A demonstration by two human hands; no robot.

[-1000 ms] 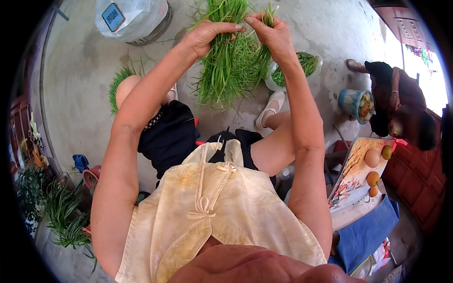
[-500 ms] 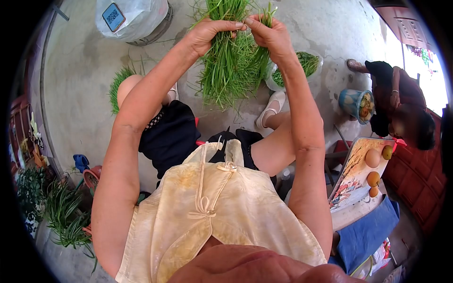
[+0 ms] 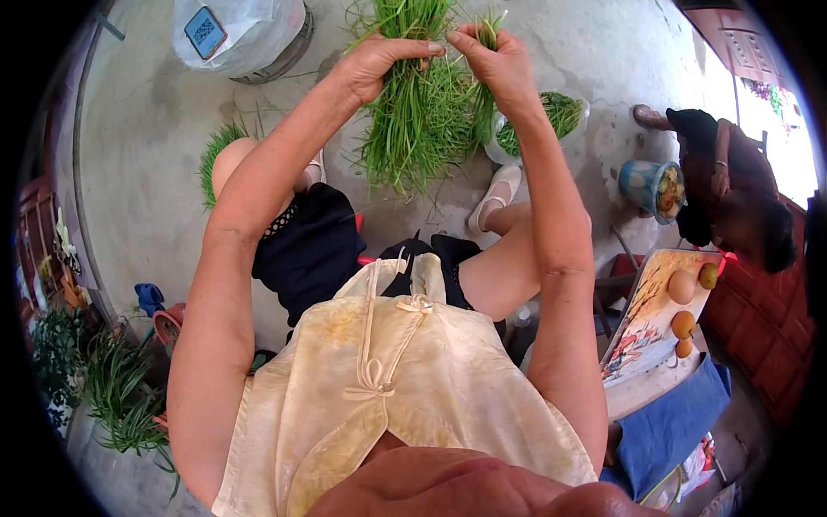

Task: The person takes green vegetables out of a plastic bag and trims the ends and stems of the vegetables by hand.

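Note:
My left hand is closed around a thick bunch of green chives, its thumb stretched across the stalks. The long leaves hang down over more chives on the floor. Just to the right, my right hand grips a smaller bunch of chives, with thumb and forefinger pointing toward the left thumb. A small gap separates the two thumbs. Below my right wrist, a clear plastic bag on the floor holds more chives.
A white-covered bucket with a phone on it stands upper left. More chives lie by my left knee. On the right are a person, a blue bucket of scraps and a tray with round fruit. Potted plants stand lower left.
My right hand has shifted slightly, and the gap between its thumb and my left thumb has widened. Both hands keep their chives.

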